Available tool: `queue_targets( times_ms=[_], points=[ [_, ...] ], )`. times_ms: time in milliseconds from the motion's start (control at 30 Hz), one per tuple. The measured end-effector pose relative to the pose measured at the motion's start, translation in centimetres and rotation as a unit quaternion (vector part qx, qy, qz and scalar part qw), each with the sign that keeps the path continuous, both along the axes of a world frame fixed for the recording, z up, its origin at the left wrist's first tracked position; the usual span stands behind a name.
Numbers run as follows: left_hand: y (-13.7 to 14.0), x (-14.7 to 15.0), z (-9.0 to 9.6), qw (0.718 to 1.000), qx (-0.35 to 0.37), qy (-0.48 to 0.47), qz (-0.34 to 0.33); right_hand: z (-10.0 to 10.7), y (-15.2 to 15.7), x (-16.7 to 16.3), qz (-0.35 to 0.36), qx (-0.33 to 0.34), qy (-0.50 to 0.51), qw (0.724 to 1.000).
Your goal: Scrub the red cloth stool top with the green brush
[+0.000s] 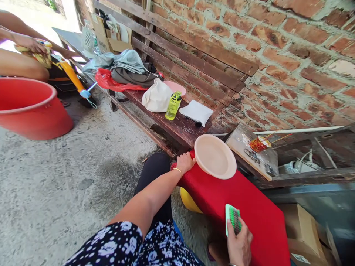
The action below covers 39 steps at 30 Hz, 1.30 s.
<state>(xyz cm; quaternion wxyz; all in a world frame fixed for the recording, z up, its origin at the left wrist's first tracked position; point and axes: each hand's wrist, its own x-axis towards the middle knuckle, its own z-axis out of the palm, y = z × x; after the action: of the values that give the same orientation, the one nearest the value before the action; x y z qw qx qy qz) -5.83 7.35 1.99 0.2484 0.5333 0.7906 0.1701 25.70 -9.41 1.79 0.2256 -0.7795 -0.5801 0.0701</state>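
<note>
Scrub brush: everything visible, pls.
The scrub brush has a pale mint, plastic-looking body with bright green and dark gray bristles, their side turned toward the camera. The right hand holds it, covering its near end, thumb on the left edge. It's over the red surface; whether it touches that is unclear.

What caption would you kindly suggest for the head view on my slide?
Right hand holding a green brush by a red surface, left hand at its edge beside a pale basin.
</note>
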Motion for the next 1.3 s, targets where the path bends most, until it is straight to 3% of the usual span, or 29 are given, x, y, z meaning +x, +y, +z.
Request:
queue_targets(
  times_ms=[100,267,400,533,667,967,1067,1167,1300],
  points=[
    [-0.1,0.1,0.0,1.000,-0.001,0.014,0.004,0.7,1.4,-3.2,0.039,0.000,0.023,0.999],
    [0.0,0.1,-0.2,1.000,0.003,0.024,-0.003,0.4,5.5,-10.8,0.175,0.023,0.048,0.983],
    [0.1,0.1,-0.4,1.000,0.006,0.026,-0.001,-0.5,7.7,-12.8,0.206,0.048,-0.011,0.977],
    [0.0,0.1,-0.2,1.000,0.000,0.020,-0.004,-0.9,8.2,-10.8,0.160,0.023,-0.064,0.985],
    [0.0,0.0,0.0,1.000,-0.005,0.014,-0.004,-0.7,7.1,-6.2,0.089,0.004,-0.074,0.993],
    [0.1,0.0,-0.3,1.000,-0.002,0.025,-0.006,-0.2,-0.5,8.7,-0.109,-0.020,-0.085,0.990],
    [0.2,-0.1,-0.4,1.000,-0.007,0.024,-0.009,0.2,-2.1,11.9,-0.179,-0.028,-0.075,0.981],
    [0.2,-0.2,-0.3,1.000,-0.005,0.025,-0.014,0.3,-2.2,10.8,-0.153,0.020,-0.039,0.987],
    [0.0,-0.4,0.0,0.999,-0.015,0.032,-0.018,-0.7,-1.5,3.1,0.006,0.108,0.043,0.993]
  ],
)
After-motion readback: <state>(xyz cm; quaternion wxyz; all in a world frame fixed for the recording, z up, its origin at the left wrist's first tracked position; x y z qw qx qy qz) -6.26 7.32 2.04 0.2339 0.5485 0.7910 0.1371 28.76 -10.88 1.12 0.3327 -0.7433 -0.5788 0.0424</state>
